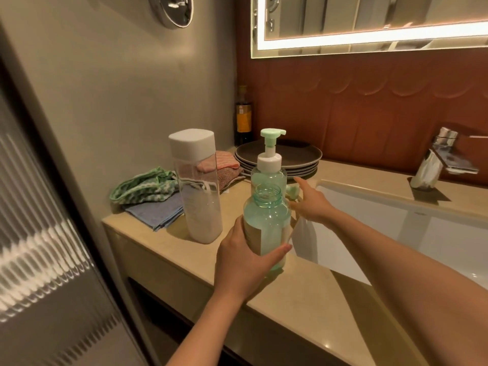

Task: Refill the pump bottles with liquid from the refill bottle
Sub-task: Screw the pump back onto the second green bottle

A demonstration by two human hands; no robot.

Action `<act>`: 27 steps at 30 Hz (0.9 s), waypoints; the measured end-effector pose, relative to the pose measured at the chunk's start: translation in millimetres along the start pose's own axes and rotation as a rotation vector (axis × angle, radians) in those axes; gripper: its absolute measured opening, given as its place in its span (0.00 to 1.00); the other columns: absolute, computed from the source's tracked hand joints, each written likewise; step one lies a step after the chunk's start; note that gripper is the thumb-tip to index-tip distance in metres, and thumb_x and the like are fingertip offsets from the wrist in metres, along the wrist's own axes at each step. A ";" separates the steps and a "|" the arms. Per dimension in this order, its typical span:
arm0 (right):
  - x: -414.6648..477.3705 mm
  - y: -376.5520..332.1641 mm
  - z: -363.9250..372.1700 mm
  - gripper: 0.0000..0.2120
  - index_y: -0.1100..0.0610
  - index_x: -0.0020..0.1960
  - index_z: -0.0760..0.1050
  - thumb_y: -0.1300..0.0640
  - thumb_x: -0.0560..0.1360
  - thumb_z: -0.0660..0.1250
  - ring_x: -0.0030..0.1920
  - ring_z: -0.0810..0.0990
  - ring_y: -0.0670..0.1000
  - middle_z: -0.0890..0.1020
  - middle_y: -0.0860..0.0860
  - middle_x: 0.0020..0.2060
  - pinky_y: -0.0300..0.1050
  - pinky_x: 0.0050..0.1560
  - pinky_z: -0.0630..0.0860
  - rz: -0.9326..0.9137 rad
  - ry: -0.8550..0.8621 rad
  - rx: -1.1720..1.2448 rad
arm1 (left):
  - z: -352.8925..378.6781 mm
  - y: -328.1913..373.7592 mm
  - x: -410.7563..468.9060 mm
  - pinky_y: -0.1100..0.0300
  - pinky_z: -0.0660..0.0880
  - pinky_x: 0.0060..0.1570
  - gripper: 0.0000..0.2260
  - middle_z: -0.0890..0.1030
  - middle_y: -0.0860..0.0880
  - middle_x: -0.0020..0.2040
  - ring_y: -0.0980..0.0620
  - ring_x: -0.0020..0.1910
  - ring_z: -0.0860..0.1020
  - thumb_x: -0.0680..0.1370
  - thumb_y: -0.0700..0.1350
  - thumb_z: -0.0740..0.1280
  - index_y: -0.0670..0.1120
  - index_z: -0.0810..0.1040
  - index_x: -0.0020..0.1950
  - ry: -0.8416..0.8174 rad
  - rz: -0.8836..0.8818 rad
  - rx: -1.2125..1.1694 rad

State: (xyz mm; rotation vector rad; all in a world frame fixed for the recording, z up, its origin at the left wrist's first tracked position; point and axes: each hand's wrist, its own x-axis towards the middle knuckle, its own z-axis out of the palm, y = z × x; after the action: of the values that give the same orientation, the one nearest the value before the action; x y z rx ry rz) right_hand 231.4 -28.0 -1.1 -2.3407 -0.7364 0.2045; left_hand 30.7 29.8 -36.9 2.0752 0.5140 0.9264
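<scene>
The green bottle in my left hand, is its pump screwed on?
No, the green bottle held by the left hand shows a bare open neck, no pump.

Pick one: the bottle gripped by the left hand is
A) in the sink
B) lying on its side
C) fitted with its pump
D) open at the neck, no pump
D: the near bottle in the left hand stands upright with a bare threaded neck; the only fitted pump is on the rear bottle.

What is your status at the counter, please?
Left hand grips uncapped bottle. Right hand at loose pump head, grip unclear. Refill bottle capped, nothing blocking.
</scene>
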 end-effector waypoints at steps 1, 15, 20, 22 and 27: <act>2.0 -0.5 1.9 0.33 0.47 0.74 0.56 0.52 0.75 0.68 0.65 0.71 0.59 0.70 0.54 0.69 0.60 0.63 0.70 -0.017 0.008 -0.083 | 0.1 -0.1 0.0 0.56 0.77 0.52 0.38 0.77 0.58 0.53 0.60 0.53 0.75 0.58 0.70 0.70 0.53 0.70 0.63 0.001 0.001 -0.002; -5.0 14.8 8.2 0.14 0.54 0.57 0.68 0.56 0.75 0.69 0.45 0.74 0.51 0.75 0.53 0.54 0.41 0.40 0.69 -0.187 0.290 -0.323 | 1.5 -3.8 1.0 0.58 0.77 0.51 0.38 0.76 0.60 0.52 0.63 0.52 0.74 0.57 0.70 0.70 0.54 0.70 0.62 0.009 0.003 -0.004; -19.3 27.5 -2.0 0.18 0.59 0.65 0.70 0.58 0.77 0.65 0.57 0.74 0.55 0.76 0.56 0.60 0.48 0.59 0.71 -0.289 0.373 -0.142 | 2.2 -4.2 1.1 0.57 0.77 0.52 0.39 0.77 0.59 0.53 0.60 0.53 0.74 0.57 0.71 0.69 0.53 0.70 0.63 0.008 0.003 -0.004; -24.0 28.4 -10.1 0.18 0.60 0.66 0.70 0.58 0.78 0.63 0.59 0.73 0.56 0.76 0.58 0.60 0.48 0.61 0.69 -0.317 0.444 -0.116 | 1.7 -4.2 0.8 0.56 0.77 0.52 0.39 0.77 0.58 0.53 0.59 0.53 0.75 0.57 0.71 0.70 0.53 0.70 0.62 0.009 0.005 -0.014; -30.2 23.0 -37.9 0.17 0.62 0.66 0.70 0.57 0.80 0.59 0.59 0.72 0.57 0.77 0.59 0.60 0.43 0.58 0.65 -0.368 0.647 -0.030 | 0.7 -3.6 0.2 0.54 0.77 0.51 0.38 0.77 0.58 0.53 0.59 0.53 0.75 0.57 0.70 0.70 0.53 0.70 0.62 0.003 0.005 -0.022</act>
State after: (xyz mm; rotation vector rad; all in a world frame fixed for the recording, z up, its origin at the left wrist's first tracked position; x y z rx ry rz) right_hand 229.2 -80.0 11.8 -2.0581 -0.8087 -0.6936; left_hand 31.3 31.7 -40.0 2.0565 0.4976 0.9342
